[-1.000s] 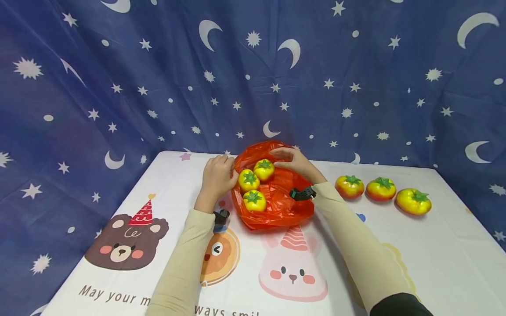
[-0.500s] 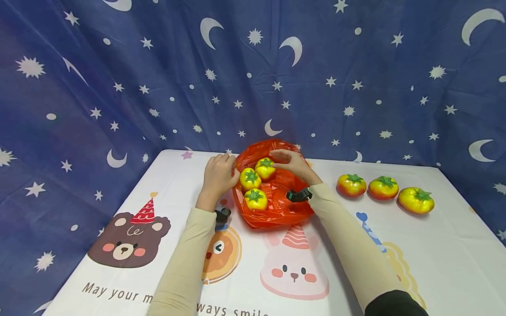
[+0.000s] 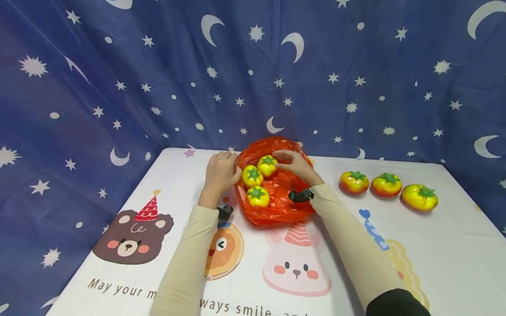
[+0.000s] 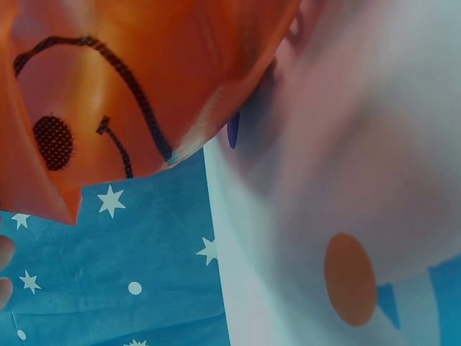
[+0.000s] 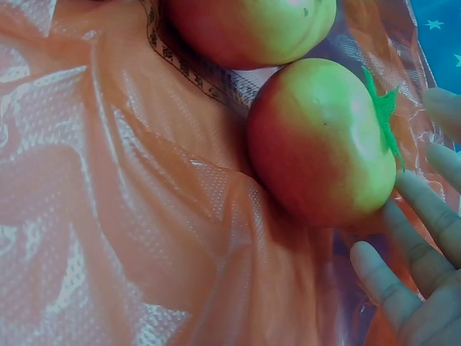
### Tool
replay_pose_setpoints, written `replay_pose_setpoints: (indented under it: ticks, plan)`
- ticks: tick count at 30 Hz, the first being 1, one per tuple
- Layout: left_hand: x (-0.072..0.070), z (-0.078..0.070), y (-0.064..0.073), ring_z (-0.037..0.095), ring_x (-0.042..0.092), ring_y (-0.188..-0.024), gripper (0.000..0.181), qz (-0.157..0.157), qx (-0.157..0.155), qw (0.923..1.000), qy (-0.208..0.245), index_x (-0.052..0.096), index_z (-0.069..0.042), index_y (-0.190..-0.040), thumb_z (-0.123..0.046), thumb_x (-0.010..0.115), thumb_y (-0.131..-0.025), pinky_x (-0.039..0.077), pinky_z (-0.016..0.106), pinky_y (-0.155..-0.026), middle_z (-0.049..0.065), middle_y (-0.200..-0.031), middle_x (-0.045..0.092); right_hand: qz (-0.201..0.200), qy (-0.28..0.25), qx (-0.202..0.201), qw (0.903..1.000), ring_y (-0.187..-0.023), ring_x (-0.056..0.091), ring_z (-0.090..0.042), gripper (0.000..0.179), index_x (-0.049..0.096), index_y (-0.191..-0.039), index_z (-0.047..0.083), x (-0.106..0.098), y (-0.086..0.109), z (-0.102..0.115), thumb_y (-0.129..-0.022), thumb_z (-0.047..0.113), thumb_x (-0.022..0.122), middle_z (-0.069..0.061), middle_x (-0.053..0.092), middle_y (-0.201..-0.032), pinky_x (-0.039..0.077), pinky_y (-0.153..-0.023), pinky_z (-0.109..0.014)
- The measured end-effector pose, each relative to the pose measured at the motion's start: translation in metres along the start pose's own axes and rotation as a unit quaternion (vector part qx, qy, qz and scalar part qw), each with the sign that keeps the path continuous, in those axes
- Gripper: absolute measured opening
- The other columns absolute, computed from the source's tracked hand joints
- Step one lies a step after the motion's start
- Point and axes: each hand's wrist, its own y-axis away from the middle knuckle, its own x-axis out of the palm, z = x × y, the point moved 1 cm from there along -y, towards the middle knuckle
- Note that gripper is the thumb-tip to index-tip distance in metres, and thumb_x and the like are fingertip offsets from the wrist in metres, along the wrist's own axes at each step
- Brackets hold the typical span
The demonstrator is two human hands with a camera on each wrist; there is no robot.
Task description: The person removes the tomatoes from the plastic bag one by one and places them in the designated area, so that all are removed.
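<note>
A red plastic bag (image 3: pixel 276 216) lies spread with its mouth facing up, holding three yellow-red tomatoes with green leafy tops. These are the back tomato (image 3: pixel 267 167), the middle tomato (image 3: pixel 252 177) and the front tomato (image 3: pixel 258 197), along the bag's left side. My left hand (image 3: pixel 219 174) grips the bag's left rim with curled fingers. Over the right back part of the bag, my right hand (image 3: pixel 297 166) has its fingers loosely spread beside the back tomato. In the right wrist view the fingertips are close to that tomato (image 5: pixel 324 144); whether they touch it I cannot tell.
On the right of the white table cover (image 3: pixel 454 250) a left tomato (image 3: pixel 353 182), a middle tomato (image 3: pixel 386 184) and a right tomato (image 3: pixel 419 197) stand in a row. A blue curtain (image 3: pixel 253 70) with moons and stars hangs behind the table.
The head view has shifted slightly, so everything sits a little higher and further right. Both hands keep about the same places relative to the bag; no tomato has visibly moved within it.
</note>
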Motion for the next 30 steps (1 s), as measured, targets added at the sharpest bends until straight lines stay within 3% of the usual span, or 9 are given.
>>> replay_pose_setpoints:
  ticks: [21,30]
  plan:
    - [0.0012,0.0001,-0.0021,0.026,0.055,-0.069,0.008,0.009,-0.001,0.9999,-0.01,0.058,-0.005,-0.077,-0.013,0.059,-0.076,0.046,0.039,-0.069,0.009,-0.071,0.058,-0.019,0.023,0.005,0.9995,-0.125,0.049,-0.033,0.05,0.05,-0.132,0.0,-0.0045,0.0023,-0.004,-0.086,0.011,0.064,-0.02,0.052,-0.135,0.042,-0.102,-0.044]
    - [0.0,0.0002,-0.0019,0.026,0.056,-0.071,0.009,0.014,-0.008,0.9998,-0.013,0.059,-0.005,-0.078,-0.014,0.06,-0.076,0.047,0.04,-0.072,0.009,-0.072,0.059,-0.01,0.02,0.013,0.9997,-0.12,0.051,-0.035,0.05,0.052,-0.13,0.0,-0.0056,0.0041,-0.0047,-0.082,0.001,0.066,-0.022,0.054,-0.132,0.045,-0.098,-0.044]
